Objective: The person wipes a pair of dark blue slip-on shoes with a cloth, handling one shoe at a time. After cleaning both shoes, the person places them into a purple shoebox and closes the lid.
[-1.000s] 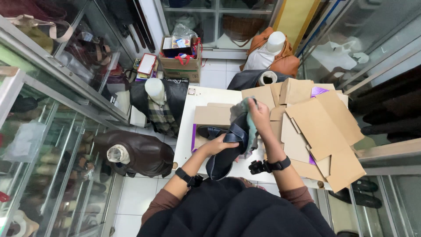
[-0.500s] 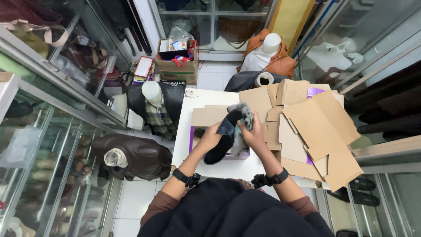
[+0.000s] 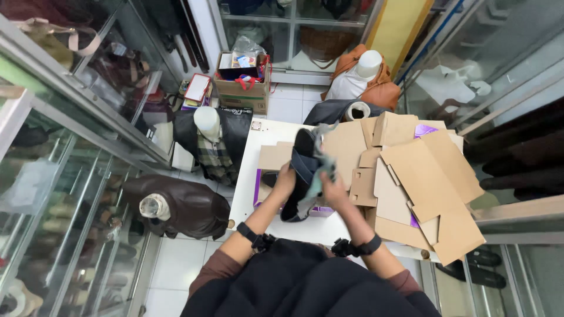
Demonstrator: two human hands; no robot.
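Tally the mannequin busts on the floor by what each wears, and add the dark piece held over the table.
Bust in brown leather jacket: 1
Bust in dark coat with plaid scarf: 1
Bust in orange-brown jacket: 1
Dark piece with pale cloth, held between left hand and right hand: 1
Total: 4

The white tabletop [image 3: 249, 194] shows bare surface only at 9 o'clock of the hands [image 3: 305, 185], along its left strip, and in a narrow band at 6 o'clock near the person's body. From 12 through 4 o'clock, flat cardboard sheets [image 3: 426, 182] lie stacked and overlapping, covering that whole side. A small cardboard box [image 3: 275, 157] sits at 11 o'clock. Off the tabletop's left edge, two jacketed mannequin busts [image 3: 208, 138] crowd the floor beside the glass cases [image 3: 64, 176].
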